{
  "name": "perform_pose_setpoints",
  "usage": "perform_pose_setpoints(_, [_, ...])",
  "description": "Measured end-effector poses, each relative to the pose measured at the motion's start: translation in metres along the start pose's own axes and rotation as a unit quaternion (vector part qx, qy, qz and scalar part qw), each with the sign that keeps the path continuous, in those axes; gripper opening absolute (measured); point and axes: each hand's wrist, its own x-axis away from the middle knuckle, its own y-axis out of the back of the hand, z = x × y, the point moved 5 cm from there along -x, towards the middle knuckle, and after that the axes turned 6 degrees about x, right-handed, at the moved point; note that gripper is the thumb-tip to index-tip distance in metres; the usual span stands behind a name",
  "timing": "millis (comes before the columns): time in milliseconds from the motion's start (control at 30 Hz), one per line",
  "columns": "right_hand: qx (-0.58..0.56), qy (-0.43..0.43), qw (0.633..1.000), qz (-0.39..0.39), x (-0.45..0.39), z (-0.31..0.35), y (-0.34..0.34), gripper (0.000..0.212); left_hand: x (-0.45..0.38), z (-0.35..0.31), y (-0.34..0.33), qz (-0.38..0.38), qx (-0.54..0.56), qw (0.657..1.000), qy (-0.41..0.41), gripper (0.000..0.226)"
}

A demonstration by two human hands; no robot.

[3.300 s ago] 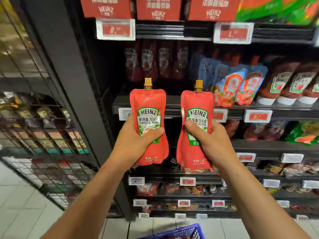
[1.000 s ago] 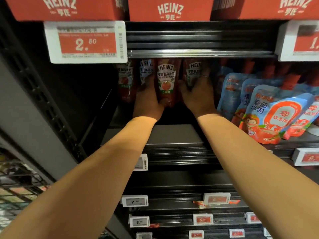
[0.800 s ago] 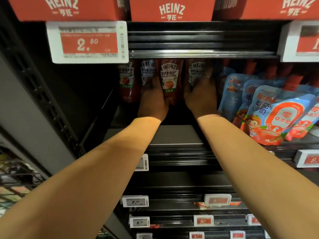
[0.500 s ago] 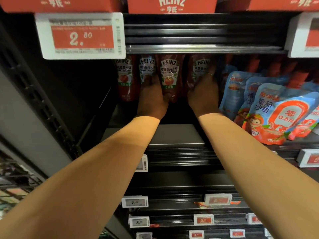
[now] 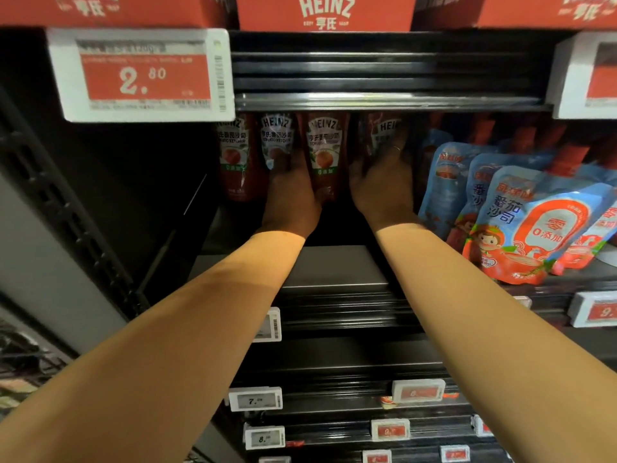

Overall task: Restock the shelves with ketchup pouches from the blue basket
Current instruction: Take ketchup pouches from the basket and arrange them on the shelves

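Deep in the dark shelf [image 5: 334, 265], both hands reach among a row of red ketchup pouches [image 5: 324, 155] at 12 o'clock. The left hand [image 5: 292, 198] is on the second pouch [image 5: 276, 142]; the right hand [image 5: 384, 188] is on the fourth pouch [image 5: 380, 135]. If the fingers grip or just touch, I cannot tell. Blue pouches [image 5: 521, 225] lean at 3 o'clock. A price tag [image 5: 143, 75] sits at 10 o'clock.

Dim shelf recess [image 5: 334, 262], forearms brightly lit (hands shadowed), slight motion blur, wide-angle bending at edges, labels perhaps unreadable.
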Motion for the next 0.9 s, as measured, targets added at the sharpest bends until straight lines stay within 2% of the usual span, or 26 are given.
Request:
perform_pose_setpoints(100, [-0.002, 0.006, 1.0, 0.016, 0.002, -0.001, -0.001, 0.09, 0.0, -0.001, -0.005, 0.02, -0.004, 1.0, -0.014, 0.086])
perform_pose_setpoints(233, [0.029, 0.014, 0.999, 0.014, 0.009, 0.001, 0.002, 0.099, 0.0, 0.001, 0.002, -0.009, 0.002, 1.0, -0.022, 0.08])
perform_pose_setpoints(333, [0.074, 0.037, 0.997, 0.005, 0.02, 0.004, 0.005, 0.107, 0.004, 0.012, 0.022, -0.107, 0.029, 0.993, 0.039, 0.086])
perform_pose_setpoints(400, [0.07, 0.037, 0.997, 0.006, 0.025, 0.007, 0.005, 0.118, 0.007, 0.026, 0.038, -0.185, 0.039, 0.976, 0.106, 0.101])
perform_pose_setpoints(433, [0.065, 0.029, 0.997, 0.013, 0.026, 0.008, 0.004, 0.125, 0.008, 0.033, 0.043, -0.197, 0.049, 0.968, 0.146, 0.11])
perform_pose_setpoints(500, [0.067, 0.017, 0.997, 0.029, 0.028, 0.009, -0.001, 0.135, 0.008, 0.044, 0.044, -0.181, 0.08, 0.959, 0.205, 0.125])
perform_pose_setpoints(567, [0.081, 0.011, 0.996, 0.039, 0.027, 0.009, -0.006, 0.137, 0.005, 0.047, 0.039, -0.151, 0.092, 0.96, 0.218, 0.131])
perform_pose_setpoints(767, [0.083, -0.031, 0.993, 0.079, 0.017, 0.001, -0.016, 0.14, -0.001, 0.057, 0.033, -0.152, 0.125, 0.954, 0.228, 0.123])
perform_pose_setpoints(900, [0.078, -0.032, 0.993, 0.078, 0.016, -0.001, -0.017, 0.136, -0.003, 0.059, 0.032, -0.159, 0.119, 0.953, 0.228, 0.121])
